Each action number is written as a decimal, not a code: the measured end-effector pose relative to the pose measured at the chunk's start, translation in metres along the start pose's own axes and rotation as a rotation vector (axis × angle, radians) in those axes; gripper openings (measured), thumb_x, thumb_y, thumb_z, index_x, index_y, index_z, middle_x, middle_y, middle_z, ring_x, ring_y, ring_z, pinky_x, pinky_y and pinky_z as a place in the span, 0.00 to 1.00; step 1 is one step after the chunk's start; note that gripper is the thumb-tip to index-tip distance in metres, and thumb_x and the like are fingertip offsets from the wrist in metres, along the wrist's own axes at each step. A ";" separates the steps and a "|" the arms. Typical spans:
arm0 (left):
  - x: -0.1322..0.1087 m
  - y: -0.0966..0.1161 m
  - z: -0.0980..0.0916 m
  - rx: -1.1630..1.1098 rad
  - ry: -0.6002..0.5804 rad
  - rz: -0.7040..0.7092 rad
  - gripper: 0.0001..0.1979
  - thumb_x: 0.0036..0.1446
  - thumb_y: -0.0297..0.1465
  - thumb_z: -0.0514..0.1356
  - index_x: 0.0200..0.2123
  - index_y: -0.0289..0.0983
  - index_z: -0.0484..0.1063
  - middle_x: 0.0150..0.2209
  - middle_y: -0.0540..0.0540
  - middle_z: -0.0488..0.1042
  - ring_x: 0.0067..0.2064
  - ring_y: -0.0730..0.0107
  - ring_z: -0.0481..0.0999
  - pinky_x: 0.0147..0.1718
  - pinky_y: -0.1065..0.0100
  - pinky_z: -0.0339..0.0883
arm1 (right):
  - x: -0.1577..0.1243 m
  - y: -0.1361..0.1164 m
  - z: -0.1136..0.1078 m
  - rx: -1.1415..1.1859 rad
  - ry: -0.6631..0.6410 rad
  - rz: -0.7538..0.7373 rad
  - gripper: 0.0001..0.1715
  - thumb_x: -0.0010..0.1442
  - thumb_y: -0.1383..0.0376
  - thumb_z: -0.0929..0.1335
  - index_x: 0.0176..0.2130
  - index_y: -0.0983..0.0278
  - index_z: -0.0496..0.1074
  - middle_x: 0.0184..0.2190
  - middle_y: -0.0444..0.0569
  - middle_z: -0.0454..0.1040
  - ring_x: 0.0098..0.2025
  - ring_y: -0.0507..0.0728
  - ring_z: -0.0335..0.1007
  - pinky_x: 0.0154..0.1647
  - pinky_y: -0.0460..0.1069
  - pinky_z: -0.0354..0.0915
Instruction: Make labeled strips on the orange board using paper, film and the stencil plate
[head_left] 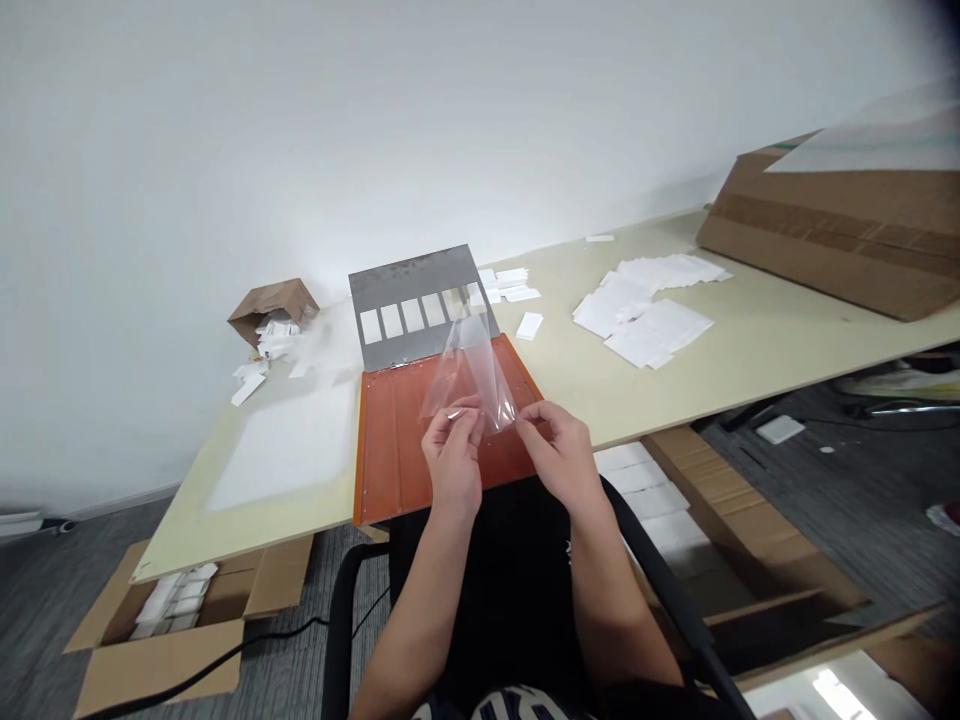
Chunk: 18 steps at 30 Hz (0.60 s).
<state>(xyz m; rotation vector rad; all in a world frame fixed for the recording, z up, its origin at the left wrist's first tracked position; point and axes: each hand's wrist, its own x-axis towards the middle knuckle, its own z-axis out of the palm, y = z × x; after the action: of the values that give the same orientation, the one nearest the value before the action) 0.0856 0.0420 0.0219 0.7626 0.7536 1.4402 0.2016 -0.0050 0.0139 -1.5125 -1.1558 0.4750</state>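
Clear plastic sleeve (471, 375), one of it, stands with its long axis running up and away from the person, its lower edge at the hands and its upper end rising and leaning slightly right, toward the grey metal plate (420, 303). It is held in the air just above the orange board (397, 440), not lying on it. Both hands pinch its bottom edge: the left hand (452, 450) grips the lower left corner between thumb and fingertips, closed narrow on the film, and the right hand (559, 450) nips the lower right corner the same way, so the sleeve sits between and just above the two hands. The one orange board lies flat on the pale surface (750, 350), its near edge at the surface's front rim. The one grey plate tilts up from the board's far edge and shows a row of six rectangular windows. Right of it lie a few small white slips (514, 285) and a looser heap of white sheets (645, 305). Far right rests one large cardboard box (840, 235); far left, a small brown paper bag (274, 305) on its side with white slips spilling out. On the floor at lower left stands one open carton (180, 620) holding white packets.
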 end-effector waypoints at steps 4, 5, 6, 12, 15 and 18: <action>0.000 -0.003 0.006 -0.041 0.013 -0.012 0.10 0.45 0.29 0.68 0.23 0.37 0.68 0.35 0.49 0.78 0.44 0.68 0.80 0.51 0.60 0.71 | 0.000 0.004 -0.003 -0.074 0.025 0.021 0.10 0.58 0.62 0.63 0.30 0.60 0.71 0.32 0.46 0.76 0.37 0.57 0.70 0.41 0.51 0.61; 0.000 -0.003 0.007 -0.050 0.017 -0.015 0.11 0.46 0.30 0.68 0.23 0.37 0.66 0.35 0.49 0.78 0.44 0.67 0.80 0.52 0.59 0.71 | -0.001 0.005 -0.004 -0.087 0.030 0.027 0.10 0.58 0.62 0.62 0.30 0.60 0.71 0.32 0.46 0.76 0.38 0.57 0.70 0.41 0.51 0.61; 0.000 -0.003 0.009 -0.059 0.021 -0.016 0.12 0.46 0.30 0.68 0.23 0.37 0.65 0.34 0.50 0.78 0.43 0.67 0.80 0.52 0.58 0.72 | -0.001 0.005 -0.005 -0.097 0.033 0.030 0.10 0.58 0.62 0.62 0.31 0.60 0.71 0.33 0.46 0.76 0.38 0.57 0.70 0.41 0.51 0.61; -0.002 -0.005 0.013 -0.079 0.032 -0.002 0.13 0.47 0.31 0.66 0.24 0.38 0.62 0.33 0.51 0.79 0.42 0.65 0.82 0.50 0.57 0.73 | -0.001 0.004 -0.008 -0.115 0.042 0.027 0.10 0.59 0.61 0.62 0.30 0.60 0.71 0.33 0.45 0.76 0.39 0.58 0.70 0.45 0.52 0.60; -0.001 -0.005 0.014 -0.076 0.044 -0.002 0.14 0.47 0.31 0.66 0.24 0.38 0.61 0.33 0.52 0.79 0.41 0.66 0.82 0.48 0.58 0.73 | -0.001 0.002 -0.009 -0.145 0.042 0.031 0.10 0.59 0.62 0.62 0.30 0.60 0.71 0.33 0.45 0.76 0.40 0.58 0.70 0.47 0.53 0.58; 0.000 -0.006 0.014 -0.076 0.053 -0.005 0.14 0.46 0.31 0.66 0.24 0.38 0.60 0.33 0.52 0.78 0.41 0.66 0.82 0.49 0.58 0.73 | -0.001 0.001 -0.010 -0.175 0.045 0.031 0.11 0.58 0.62 0.62 0.30 0.60 0.71 0.33 0.44 0.77 0.40 0.58 0.70 0.49 0.54 0.56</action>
<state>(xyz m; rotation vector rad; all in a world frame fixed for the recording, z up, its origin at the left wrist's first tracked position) 0.1006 0.0417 0.0250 0.6658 0.7371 1.4808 0.2090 -0.0110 0.0157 -1.6857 -1.1644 0.3661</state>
